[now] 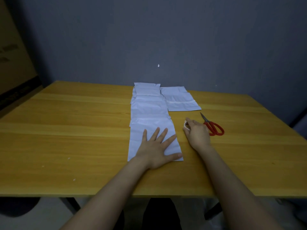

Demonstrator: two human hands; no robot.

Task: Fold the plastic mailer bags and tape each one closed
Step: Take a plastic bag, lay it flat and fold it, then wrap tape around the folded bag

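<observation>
Left hand (157,147) lies flat, fingers (163,135) spread wide, pinning the nearest mailer bag (149,130) to the worktop (66,130) — likely to keep the slippery plastic from shifting before taping. Right hand (196,131), at 3 o'clock from the bag, has its fingers closed around a small tape roll (186,126). Red scissors (211,125) sit just beyond at 3 o'clock — handy for cutting. More bags overlap toward 12 o'clock; one taped bag (181,100) lies at 1 o'clock.
</observation>
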